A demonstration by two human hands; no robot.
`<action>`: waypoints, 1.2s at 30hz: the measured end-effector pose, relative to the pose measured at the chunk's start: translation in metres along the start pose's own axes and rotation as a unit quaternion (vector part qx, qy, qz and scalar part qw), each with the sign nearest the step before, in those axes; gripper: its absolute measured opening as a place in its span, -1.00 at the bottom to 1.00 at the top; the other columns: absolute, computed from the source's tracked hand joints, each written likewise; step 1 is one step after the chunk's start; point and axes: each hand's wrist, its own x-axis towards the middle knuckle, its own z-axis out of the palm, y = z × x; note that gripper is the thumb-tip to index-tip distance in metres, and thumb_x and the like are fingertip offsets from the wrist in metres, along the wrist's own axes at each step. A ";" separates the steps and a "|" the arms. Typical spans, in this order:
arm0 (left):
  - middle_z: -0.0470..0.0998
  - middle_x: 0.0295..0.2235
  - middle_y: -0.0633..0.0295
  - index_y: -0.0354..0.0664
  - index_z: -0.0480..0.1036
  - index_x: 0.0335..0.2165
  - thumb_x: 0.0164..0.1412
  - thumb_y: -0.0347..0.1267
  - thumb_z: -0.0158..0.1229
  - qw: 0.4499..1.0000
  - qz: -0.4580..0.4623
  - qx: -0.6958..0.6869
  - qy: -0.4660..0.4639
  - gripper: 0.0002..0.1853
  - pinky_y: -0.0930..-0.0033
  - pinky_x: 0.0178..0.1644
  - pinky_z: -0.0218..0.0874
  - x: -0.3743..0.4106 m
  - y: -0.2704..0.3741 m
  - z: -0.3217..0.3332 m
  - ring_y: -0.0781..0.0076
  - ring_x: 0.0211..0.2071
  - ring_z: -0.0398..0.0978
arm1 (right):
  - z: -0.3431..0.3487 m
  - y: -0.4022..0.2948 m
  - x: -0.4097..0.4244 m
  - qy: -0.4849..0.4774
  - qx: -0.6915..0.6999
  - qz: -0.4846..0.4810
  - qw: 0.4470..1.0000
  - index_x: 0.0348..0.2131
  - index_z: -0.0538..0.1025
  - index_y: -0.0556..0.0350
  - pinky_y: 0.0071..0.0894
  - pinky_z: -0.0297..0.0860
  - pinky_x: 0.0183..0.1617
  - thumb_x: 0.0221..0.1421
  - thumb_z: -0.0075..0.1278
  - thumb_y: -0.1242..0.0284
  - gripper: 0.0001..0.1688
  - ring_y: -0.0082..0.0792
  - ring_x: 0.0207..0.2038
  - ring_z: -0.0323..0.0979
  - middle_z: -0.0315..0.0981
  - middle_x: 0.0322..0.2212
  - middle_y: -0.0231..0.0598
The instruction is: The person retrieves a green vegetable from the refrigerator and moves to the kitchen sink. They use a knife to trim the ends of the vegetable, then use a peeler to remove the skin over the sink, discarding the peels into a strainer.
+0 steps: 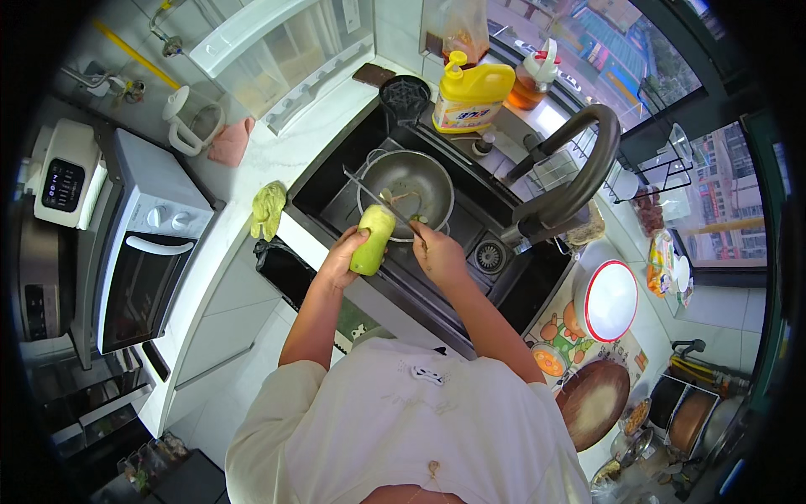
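Note:
My left hand (340, 257) grips a green gourd (370, 247), tilted with its pale, peeled-looking end pointing away from me. In my right hand (439, 253) is the handle of a knife (371, 194), its long blade lying across the gourd's pale end. Just beyond the gourd, a round metal pan (434, 176) sits in the black sink (340, 217). Some thin peel-like scraps (403, 196) lie inside the pan. The blade's exact contact with the gourd is too small to tell.
A dark faucet (567, 183) arches over the sink's right side. Behind the sink stand a yellow pump jug (469, 97) and a black strainer (404, 97). A green cloth (268, 211) hangs at the counter edge. To the right are a red-rimmed white bowl (609, 301) and a round wooden board (592, 403).

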 end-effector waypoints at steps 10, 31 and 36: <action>0.50 -0.18 0.10 -0.25 0.31 -0.01 0.13 -0.02 0.16 0.997 -0.002 -0.027 -0.075 -0.38 0.30 -0.12 0.36 0.004 -0.008 -0.014 0.27 -0.21 0.51 | -0.017 -0.012 0.001 -0.019 0.044 -0.022 0.999 -0.06 0.46 -0.15 -0.10 0.41 -0.33 0.10 -0.02 0.33 -0.63 -0.04 -0.36 0.50 0.51 -0.43 -0.11; 0.50 -0.27 0.28 -0.18 0.35 -0.12 0.00 -0.31 0.38 0.943 0.134 0.302 -0.032 -0.51 0.44 -0.13 0.28 0.004 0.007 -0.001 0.50 -0.27 0.45 | -0.042 -0.003 -0.034 -0.030 -0.038 -0.045 0.998 -0.08 0.50 -0.14 -0.18 0.45 -0.37 0.06 0.01 0.37 -0.62 -0.09 -0.44 0.51 0.54 -0.45 -0.16; 0.48 -0.31 0.33 -0.18 0.37 -0.19 -0.03 -0.33 0.39 0.964 0.104 0.244 -0.007 -0.55 0.48 -0.17 0.25 -0.005 0.009 0.004 0.56 -0.29 0.42 | -0.039 -0.008 -0.032 -0.011 -0.024 -0.051 0.998 -0.07 0.50 -0.12 -0.18 0.45 -0.37 0.06 0.01 0.37 -0.62 -0.09 -0.44 0.51 0.54 -0.45 -0.16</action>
